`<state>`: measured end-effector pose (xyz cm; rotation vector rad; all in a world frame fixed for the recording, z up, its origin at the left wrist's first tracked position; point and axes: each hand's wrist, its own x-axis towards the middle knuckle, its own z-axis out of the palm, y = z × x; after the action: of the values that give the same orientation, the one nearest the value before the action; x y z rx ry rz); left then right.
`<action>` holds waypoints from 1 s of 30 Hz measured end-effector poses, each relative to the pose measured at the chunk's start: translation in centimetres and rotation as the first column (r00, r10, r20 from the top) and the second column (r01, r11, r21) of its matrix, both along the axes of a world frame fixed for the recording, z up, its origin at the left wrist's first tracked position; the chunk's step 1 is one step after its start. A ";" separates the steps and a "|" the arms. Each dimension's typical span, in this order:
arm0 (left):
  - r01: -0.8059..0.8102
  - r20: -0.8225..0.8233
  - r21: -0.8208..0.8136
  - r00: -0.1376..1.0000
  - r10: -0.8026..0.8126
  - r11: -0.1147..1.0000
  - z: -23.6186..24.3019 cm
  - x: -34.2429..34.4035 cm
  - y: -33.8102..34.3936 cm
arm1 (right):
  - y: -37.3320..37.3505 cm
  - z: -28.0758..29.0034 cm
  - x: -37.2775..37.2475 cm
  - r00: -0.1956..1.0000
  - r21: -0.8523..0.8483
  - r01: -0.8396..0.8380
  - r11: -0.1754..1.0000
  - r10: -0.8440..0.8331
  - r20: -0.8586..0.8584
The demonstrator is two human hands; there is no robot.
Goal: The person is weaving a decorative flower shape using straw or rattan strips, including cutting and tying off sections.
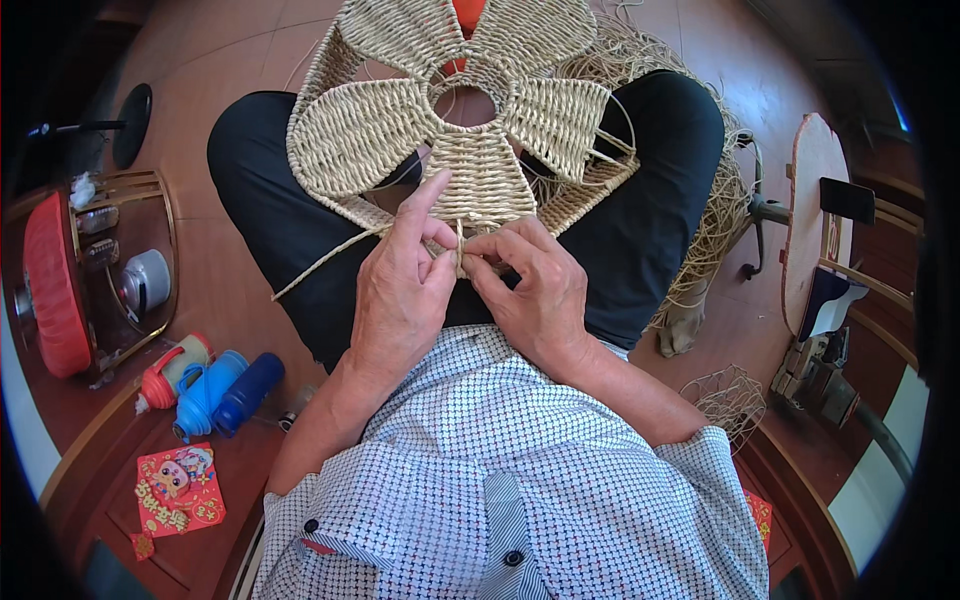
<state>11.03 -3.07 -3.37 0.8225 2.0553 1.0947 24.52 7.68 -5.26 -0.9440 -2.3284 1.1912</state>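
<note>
A flower-shaped woven straw piece point(460, 130) with several petals and a round hole in its middle lies across my lap. My left hand point(400, 290) pinches the near edge of the lowest petal, index finger stretched up against the weave. My right hand point(535, 285) grips a straw strand point(461, 243) at the same edge, its fingertips touching those of my left hand. One loose straw end point(325, 262) trails off to the left over my dark trousers.
A heap of loose straw point(715, 215) lies at my right knee. On the left stand a wooden rack point(150, 190) with a red object, a red-capped bottle point(172, 370) and two blue bottles point(225, 392). A small wire basket point(730, 400) and a chair point(815, 220) are on the right.
</note>
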 end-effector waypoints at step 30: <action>0.096 -0.060 -0.014 0.994 -0.097 0.995 0.4 -0.7 0.3 | 0.8 2.2 2.3 0.959 -0.231 -0.225 0.947 0.257 0.119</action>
<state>10.36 -2.76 -2.97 0.9495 2.0467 1.0163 26.86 8.51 -3.05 -0.8591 -2.5276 1.5470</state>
